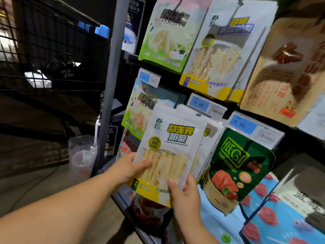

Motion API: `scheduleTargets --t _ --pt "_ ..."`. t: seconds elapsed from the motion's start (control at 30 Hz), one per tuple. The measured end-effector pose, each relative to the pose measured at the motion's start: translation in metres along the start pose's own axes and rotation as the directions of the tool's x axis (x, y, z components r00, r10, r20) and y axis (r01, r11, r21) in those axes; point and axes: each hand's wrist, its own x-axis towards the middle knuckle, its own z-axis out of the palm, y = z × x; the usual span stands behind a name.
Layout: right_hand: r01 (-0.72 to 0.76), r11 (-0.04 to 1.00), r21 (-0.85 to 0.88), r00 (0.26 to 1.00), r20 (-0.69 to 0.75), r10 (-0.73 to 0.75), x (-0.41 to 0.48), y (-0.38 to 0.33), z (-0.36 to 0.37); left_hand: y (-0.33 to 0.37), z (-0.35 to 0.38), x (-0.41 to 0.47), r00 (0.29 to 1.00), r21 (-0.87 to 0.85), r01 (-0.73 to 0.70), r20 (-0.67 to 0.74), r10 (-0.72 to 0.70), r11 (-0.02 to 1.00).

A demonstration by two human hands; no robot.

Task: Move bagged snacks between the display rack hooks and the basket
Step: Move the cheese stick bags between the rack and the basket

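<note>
A white and yellow bag of milk sticks (171, 138) is held up in front of the display rack. My left hand (129, 169) grips its lower left edge, thumb across the front. My right hand (185, 192) pinches its bottom right corner. Its top sits just below the 13.80 price tag (206, 105), in front of more bags of the same kind (210, 132); I cannot tell whether it hangs on a hook. No basket is clearly visible.
Other snack bags hang around: a green and white bag (167, 34) and a white and yellow bag (226, 50) above, a dark green bag (235, 166) to the right, a brown bag (290, 67) at the far right. A grey rack post (110, 81) stands left, a dark wire cage (44, 50) beyond.
</note>
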Motion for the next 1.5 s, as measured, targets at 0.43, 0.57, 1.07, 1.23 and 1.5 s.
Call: scheduleTargets --t 0.43,0.57,1.07,1.23,1.5 --pt "0.061 0.998 0.001 0.991 -0.116 -0.06 0.011 -0.003 -0.028 -0.003 0.037 0.023 0.998 0.02 -0.023 -0.059 0.024 1.0" --pt "0.058 0.998 -0.03 0.99 -0.127 -0.061 0.015 -0.001 -0.03 -0.005 0.041 0.029 0.996 0.041 -0.028 -0.081 0.031 0.999" --pt "0.075 0.993 -0.096 0.984 -0.151 -0.089 0.027 0.007 -0.031 -0.007 0.05 0.042 0.988 0.072 -0.02 -0.15 0.031 0.997" --pt "0.006 0.933 -0.361 0.955 -0.276 -0.113 0.029 0.01 -0.04 -0.012 0.05 0.05 0.985 0.213 0.005 -0.17 0.032 0.977" --pt "-0.01 0.972 -0.235 0.995 -0.099 -0.013 0.05 0.016 -0.046 0.015 0.052 0.067 0.996 0.381 -0.064 0.08 0.036 0.922"
